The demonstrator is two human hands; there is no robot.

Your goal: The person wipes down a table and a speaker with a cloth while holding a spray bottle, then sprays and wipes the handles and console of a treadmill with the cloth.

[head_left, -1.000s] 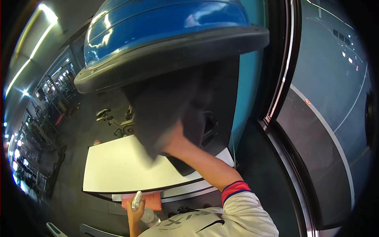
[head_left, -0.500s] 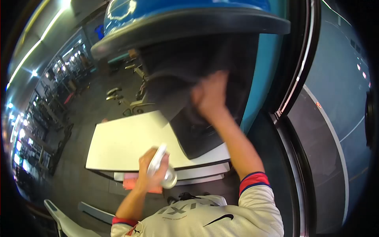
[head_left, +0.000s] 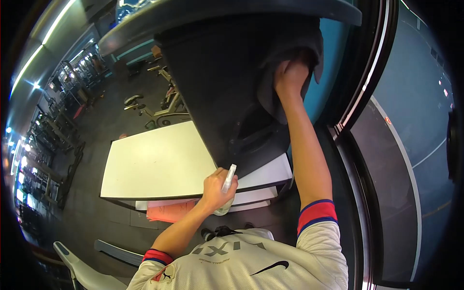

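Note:
My left hand (head_left: pixel 217 189) is wrapped round a spray bottle (head_left: pixel 229 179) with a white trigger head, in front of the white tabletop's edge. Farther up and to the right, my right hand (head_left: pixel 291 77) presses a dark cloth (head_left: pixel 270 89) against the upper right side of a black box-like stand (head_left: pixel 217 82). The stand rests on the right part of the white table (head_left: pixel 157 162). Above it, a blue dome with a wide dark rim (head_left: pixel 232 10) is partly cut off by the top of the view.
Orange and pink material (head_left: pixel 169 211) lies on the shelf under the tabletop. Exercise bikes (head_left: pixel 166 113) stand behind the table, with gym machines at far left. A window frame (head_left: pixel 360 92) runs down the right. A pale curved frame (head_left: pixel 82 268) is at lower left.
My right hand and the cloth have moved up and right across the stand. My left hand has risen to the right with the spray bottle. The dome sits higher in view.

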